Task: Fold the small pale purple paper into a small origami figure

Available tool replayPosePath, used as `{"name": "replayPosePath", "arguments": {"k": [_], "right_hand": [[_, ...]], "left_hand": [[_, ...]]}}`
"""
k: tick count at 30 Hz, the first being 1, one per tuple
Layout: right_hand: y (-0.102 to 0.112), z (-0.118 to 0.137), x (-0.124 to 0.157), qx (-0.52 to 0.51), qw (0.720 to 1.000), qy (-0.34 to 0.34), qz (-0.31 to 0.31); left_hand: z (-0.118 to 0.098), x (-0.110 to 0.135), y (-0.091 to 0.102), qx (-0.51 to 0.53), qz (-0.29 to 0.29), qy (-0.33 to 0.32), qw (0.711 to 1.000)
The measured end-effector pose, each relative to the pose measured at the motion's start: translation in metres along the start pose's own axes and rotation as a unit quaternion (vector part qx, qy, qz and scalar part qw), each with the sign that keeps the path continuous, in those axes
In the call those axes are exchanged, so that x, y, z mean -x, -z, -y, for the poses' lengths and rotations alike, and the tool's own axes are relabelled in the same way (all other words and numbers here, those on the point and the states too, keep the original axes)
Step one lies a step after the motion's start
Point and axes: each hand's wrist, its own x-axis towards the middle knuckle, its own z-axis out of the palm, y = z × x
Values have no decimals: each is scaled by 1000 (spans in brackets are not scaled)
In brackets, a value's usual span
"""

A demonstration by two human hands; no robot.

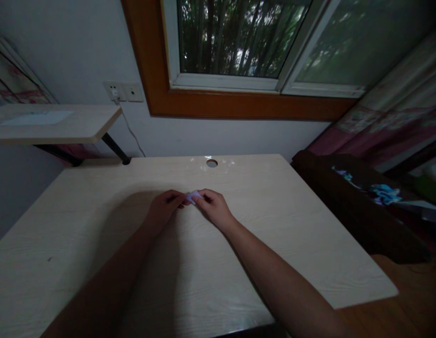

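Between my two hands is a small, pale lilac piece that looks like folded paper. My left hand pinches its left end between thumb and fingers. On the other side, my right hand grips its right end with the thumb on top. Both hands are over the middle of the pale wood-grain desk, towards its back edge. The fingers cover part of the piece, so its full shape is hidden.
A raised shelf on black legs stands at the back left. A round cable hole lies near the desk's back edge. A small dark speck is at left. Dark wooden furniture with cloth items stands right of the desk.
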Motion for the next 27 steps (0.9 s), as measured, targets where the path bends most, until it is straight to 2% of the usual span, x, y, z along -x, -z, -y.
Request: {"name": "replayPosePath", "arguments": {"k": [11, 20, 27], "right_hand": [[2, 1, 0, -6, 1000, -2, -16], [2, 0, -1, 11, 999, 12, -28], [3, -4, -2, -1, 999, -4, -44]], "left_hand": [[-3, 1, 0, -5, 6, -13, 1000], [-8, 3, -2, -9, 9, 5, 1000], [-6, 1, -1, -11, 9, 1, 1000]]}}
